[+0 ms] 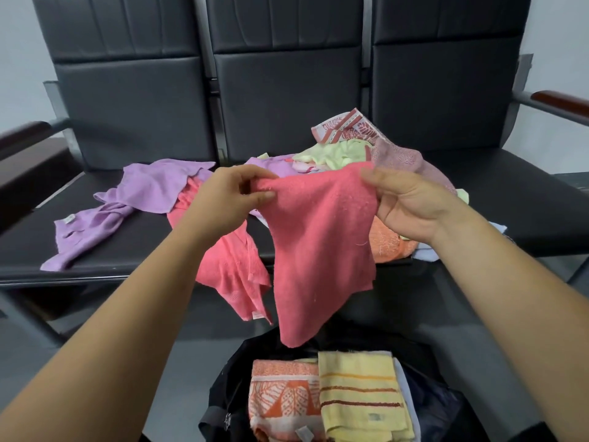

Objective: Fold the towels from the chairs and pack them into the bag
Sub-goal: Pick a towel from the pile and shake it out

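Observation:
A coral-pink towel [322, 247] hangs in the air in front of the chairs, held by its two upper corners. My left hand [229, 199] pinches the left corner and my right hand [404, 202] grips the right corner. Its lower tip dangles just above the open black bag [223, 397] on the floor. Inside the bag lie a folded orange patterned towel [283, 397] and a folded yellow striped towel [360, 393]. On the seats lie a purple towel [127, 202], another pink towel [232, 269] draped over the seat edge, and a heap of mixed towels [347, 148].
Three joined black chairs [287, 90] stand against the wall, with wooden armrests at the far left [25, 132] and far right [561, 100]. An orange towel [389, 247] and a pale blue one [427, 253] lie under my right wrist. The floor is grey.

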`<state>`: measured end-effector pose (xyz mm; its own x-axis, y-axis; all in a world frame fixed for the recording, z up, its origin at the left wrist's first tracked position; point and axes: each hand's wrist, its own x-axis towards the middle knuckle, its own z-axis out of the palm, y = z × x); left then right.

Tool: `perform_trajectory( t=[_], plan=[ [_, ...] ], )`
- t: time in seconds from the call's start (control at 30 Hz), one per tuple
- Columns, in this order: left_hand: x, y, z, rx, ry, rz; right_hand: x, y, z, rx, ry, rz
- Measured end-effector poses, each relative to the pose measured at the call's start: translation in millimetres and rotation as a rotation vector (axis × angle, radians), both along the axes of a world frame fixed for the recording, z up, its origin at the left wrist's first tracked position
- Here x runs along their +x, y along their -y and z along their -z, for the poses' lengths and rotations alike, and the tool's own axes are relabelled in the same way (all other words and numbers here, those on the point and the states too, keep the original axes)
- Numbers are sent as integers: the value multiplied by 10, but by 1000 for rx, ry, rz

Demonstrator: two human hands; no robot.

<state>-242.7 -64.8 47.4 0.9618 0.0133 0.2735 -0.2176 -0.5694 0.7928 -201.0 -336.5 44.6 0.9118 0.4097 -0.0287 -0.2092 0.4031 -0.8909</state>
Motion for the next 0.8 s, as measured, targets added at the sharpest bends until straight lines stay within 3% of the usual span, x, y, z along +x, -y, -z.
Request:
perform_trajectory(
  t=[0.27,0.43,0.57,0.7,0.8],
  plan=[
    [-33,42,-19,-271,-46,-14,25,23,23,-265,101,169],
    [-33,49,-56,-538,-33,73,9,-5,-13,-93,44,175],
    [-55,40,-54,-292,-20,78,18,35,-46,78,42,102],
    [-44,60,-22,28,99,-60,31,60,-18,-130,84,151],
    [-15,49,12,49,87,-46,28,68,12,-294,111,220]
  ],
)
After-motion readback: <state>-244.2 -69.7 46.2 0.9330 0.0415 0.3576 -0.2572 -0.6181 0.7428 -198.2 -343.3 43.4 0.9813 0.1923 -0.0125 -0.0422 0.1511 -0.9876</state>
